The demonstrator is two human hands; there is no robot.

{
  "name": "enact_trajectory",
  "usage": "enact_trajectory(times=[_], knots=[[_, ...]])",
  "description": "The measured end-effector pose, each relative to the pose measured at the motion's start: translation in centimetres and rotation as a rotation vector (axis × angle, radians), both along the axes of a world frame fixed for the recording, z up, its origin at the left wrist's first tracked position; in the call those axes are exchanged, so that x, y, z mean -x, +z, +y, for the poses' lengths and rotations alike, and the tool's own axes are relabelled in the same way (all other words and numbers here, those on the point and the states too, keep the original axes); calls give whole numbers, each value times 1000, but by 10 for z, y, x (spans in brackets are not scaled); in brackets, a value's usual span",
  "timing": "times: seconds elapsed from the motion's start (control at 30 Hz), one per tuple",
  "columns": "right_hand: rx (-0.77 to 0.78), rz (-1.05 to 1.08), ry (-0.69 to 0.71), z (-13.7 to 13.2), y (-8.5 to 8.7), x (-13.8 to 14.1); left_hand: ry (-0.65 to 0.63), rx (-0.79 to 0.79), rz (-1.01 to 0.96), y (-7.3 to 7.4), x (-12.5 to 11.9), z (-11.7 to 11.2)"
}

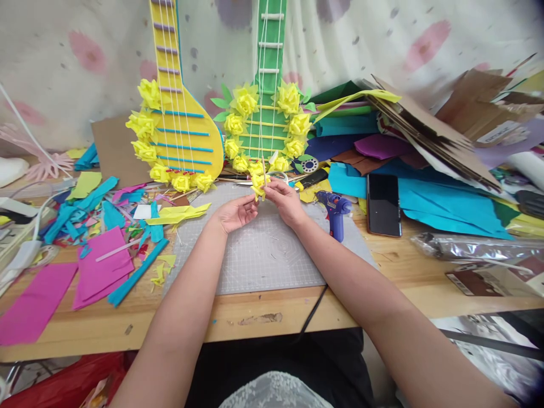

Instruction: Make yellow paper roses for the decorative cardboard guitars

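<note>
Over the grey cutting mat (272, 255), a small yellow crepe-paper flower (258, 184) is held between my two hands. My left hand (238, 212) has its thumb and index finger at the flower's lower left side, the other fingers loosely curled. My right hand (285, 199) pinches from the right, at the flower and a thin wooden stick (264, 167) that stands up beside it. Its fingertips partly cover where stick and flower meet. Just behind are a yellow guitar-shaped craft (191, 124) and a green one (267, 116), both edged with similar yellow flowers.
A blue hot glue gun (335, 218) lies right of my right hand, near a black phone (383, 204). Coloured paper scraps (106, 215) and magenta sheets (104, 266) cover the left side. Stacked cardboard (442, 136) and blue crepe paper (446, 204) fill the right.
</note>
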State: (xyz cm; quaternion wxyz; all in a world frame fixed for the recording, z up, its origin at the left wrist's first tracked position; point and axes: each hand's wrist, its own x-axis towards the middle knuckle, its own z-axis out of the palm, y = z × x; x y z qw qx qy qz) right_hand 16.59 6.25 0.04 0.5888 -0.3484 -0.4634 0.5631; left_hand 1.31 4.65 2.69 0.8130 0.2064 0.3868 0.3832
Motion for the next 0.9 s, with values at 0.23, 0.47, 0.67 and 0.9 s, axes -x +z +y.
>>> enact_trajectory(times=[0.23, 0.47, 0.67, 0.9], knots=[[-49, -17, 14, 0, 0, -1, -54, 182, -219, 2, 3, 1], [36, 109, 113, -2, 6, -4, -81, 50, 102, 2, -1, 1], [50, 59, 86, -3, 7, -4, -82, -81, 266, 5, -4, -3], [88, 119, 140, -3, 9, -5, 15, -111, 233, 1, -6, -3]])
